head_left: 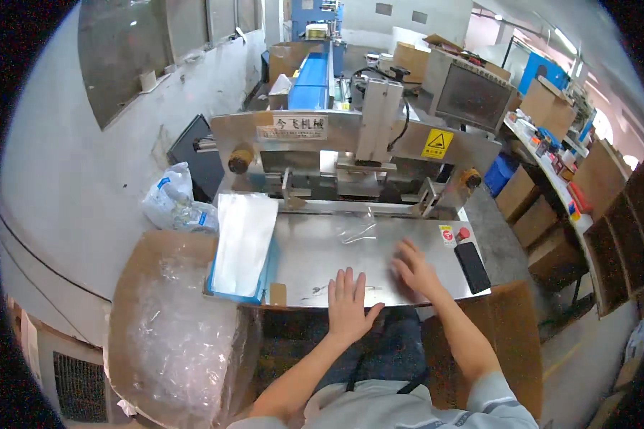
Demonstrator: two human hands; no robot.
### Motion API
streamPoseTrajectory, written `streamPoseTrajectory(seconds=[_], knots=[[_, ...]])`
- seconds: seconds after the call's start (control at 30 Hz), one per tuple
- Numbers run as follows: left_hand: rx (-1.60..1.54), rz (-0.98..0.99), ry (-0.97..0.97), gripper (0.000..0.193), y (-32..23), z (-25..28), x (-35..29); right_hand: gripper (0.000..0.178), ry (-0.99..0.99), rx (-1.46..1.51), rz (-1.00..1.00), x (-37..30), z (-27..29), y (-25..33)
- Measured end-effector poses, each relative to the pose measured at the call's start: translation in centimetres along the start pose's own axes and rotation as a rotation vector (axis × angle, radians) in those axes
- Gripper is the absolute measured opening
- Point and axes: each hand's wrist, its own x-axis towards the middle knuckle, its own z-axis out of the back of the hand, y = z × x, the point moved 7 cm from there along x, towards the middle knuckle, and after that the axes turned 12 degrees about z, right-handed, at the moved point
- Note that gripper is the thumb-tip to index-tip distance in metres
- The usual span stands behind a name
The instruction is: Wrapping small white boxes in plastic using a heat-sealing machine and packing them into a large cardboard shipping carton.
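Note:
My left hand (348, 309) lies palm down at the front edge of the metal machine table (300, 247), fingers stretched out and pointing away from me. To its right my right hand (413, 269) hovers over or touches the table, fingers apart and slightly blurred, with nothing visible in it. Beyond both hands a clear plastic bag (358, 227) lies near the machine's slot. Left of my hands a blue box (270, 268) carries a stack of white sheets (245, 239). A black phone (471, 267) rests at the table's right edge, below a red button (464, 234).
A cardboard box (132, 279) full of clear plastic bags stands at the lower left, and an open carton (504, 329) at the lower right. The machine's metal frame (343, 125) spans the far side of the table. A monitor (472, 96) and a cluttered bench (544, 164) are at the right.

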Motion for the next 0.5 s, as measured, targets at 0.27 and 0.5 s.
streamPoseTrajectory(seconds=[0.27, 0.5], knots=[[-0.075, 0.141, 0.133, 0.075, -0.8, -0.8, 0.3, 0.034, -0.133, -0.128, 0.013, -5.9, 6.4, -0.5], [-0.183, 0.105, 0.273, 0.042, -9.9, 0.6, 1.3, 0.035, -0.119, -0.071, -0.049, -6.1, 8.6, -2.0]])
